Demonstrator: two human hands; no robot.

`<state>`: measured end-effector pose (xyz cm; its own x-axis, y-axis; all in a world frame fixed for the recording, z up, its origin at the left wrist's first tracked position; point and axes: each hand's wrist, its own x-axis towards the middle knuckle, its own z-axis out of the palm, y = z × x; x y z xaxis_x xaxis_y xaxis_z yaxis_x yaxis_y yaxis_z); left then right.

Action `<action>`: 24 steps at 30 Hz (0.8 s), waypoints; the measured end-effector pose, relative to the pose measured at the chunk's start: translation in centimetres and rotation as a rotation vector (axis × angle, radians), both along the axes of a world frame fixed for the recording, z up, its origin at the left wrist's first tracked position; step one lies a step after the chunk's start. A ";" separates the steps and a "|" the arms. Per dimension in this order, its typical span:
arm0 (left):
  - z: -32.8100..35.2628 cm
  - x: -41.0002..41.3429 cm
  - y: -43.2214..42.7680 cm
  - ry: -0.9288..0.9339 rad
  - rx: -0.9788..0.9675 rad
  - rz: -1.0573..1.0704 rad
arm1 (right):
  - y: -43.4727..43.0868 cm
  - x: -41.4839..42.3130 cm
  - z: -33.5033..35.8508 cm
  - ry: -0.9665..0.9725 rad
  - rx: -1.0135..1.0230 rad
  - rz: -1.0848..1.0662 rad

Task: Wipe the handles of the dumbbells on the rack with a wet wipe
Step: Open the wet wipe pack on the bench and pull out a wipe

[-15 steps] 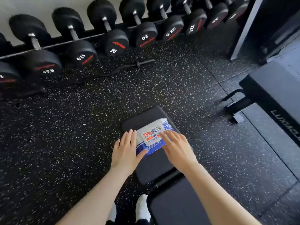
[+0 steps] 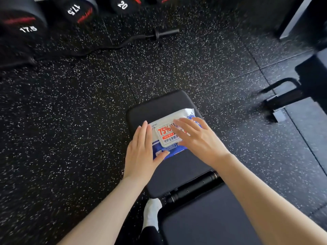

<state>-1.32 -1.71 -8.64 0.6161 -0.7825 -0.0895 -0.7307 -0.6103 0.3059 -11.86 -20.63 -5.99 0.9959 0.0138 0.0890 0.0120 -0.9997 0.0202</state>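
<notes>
On the bench's front pad (image 2: pixel 159 106) the wet wipe pack (image 2: pixel 165 152) lies flat, label up. Sensible staging spot: it sits within reach of both hands.

Left hand (image 2: pixel 141 152) lies along the pack's left edge, fingers straight and together, thumb pressed on the near-left corner. Reads as bracing so the pack doesn't slide.

Right hand (image 2: pixel 200 138) is over the label flap (image 2: pixel 166 138), fingers spread and extended, nothing clenched or pinched. Probably going for the peel tab. Can't tell whether the fingertips touch the flap or hover just above it.

Pack state: flap looks flat down, no wipe sticking out. Contents not visible. My read is that it's unopened, so no wipe is in hand yet. Task is at the very start; current step is peel the flap, pull one wipe.

Dumbbells (image 2: pixel 23 27) are at the top-left edge of view. Only heads marked 17.5 and 20 show, handles out of frame. They're well apart from both hands, across the speckled rubber floor (image 2: pixel 70 103). Black bar (image 2: pixel 164 33) lies on the floor between bench and dumbbells.
</notes>
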 end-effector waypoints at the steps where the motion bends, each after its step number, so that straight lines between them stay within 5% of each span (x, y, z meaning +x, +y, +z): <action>1: 0.1 0.0 0.0 0.007 0.012 0.002 | -0.3 0.0 -0.1 0.010 -0.016 0.021; 8: 0.2 0.0 -0.1 0.014 0.050 0.011 | -0.6 1.8 1.2 -0.106 0.225 -0.048; 13: 0.4 -0.1 0.0 -0.013 0.065 0.008 | -0.7 7.0 3.4 -0.135 0.625 -0.417; 24: 0.6 -0.2 2.0 -0.041 0.028 -0.025 | -0.7 8.9 0.2 -0.101 0.712 -0.588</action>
